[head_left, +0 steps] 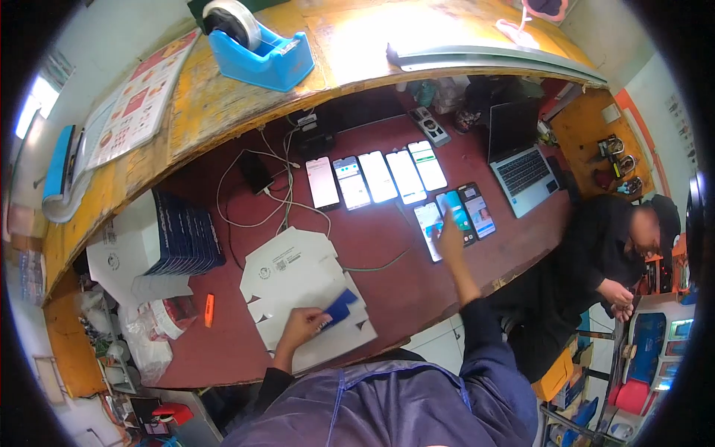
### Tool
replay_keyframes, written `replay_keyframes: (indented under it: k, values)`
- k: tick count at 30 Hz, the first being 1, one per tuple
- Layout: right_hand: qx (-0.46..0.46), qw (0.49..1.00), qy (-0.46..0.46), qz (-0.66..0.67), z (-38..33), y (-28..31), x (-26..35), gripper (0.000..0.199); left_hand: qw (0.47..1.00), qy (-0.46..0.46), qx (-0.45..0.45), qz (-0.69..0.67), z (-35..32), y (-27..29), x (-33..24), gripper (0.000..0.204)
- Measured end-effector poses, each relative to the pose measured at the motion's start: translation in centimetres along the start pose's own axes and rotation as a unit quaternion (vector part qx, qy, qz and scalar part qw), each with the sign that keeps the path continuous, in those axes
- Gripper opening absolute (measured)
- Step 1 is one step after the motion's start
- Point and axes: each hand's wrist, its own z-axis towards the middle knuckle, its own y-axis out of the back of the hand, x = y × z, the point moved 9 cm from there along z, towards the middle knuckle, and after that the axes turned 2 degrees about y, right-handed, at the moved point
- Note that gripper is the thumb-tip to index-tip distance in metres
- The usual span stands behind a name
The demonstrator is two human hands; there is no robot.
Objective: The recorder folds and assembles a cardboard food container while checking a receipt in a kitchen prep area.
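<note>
The left hand (304, 325) pinches a blue piece (342, 306) between its fingertips, over a white flat carton (287, 264) on the dark red desk (406, 294). The right hand (448, 240) points a finger at the teal-screened phone (459, 214), middle of a group of three (whether it touches, or how its other fingers curl, I cannot tell). Five more lit phones (377, 178) stand in a row beyond; an open laptop (523, 175) sits to the right, and dark-blue boxes (190, 231) to the left.
</note>
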Motion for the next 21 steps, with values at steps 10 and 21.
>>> replay_keyframes:
  k: [10,21]
  values:
    - [0.316,0.705,-0.116,0.624,-18.0,-1.0,21.1,0.071,0.856,-0.178,-0.479,-0.077,-12.0,3.4,-11.2,0.009]
    - [0.08,0.907,0.377,0.169,-22.0,12.1,26.1,0.067,0.758,-0.311,-0.028,-0.572,-15.6,-5.6,-13.5,0.081]
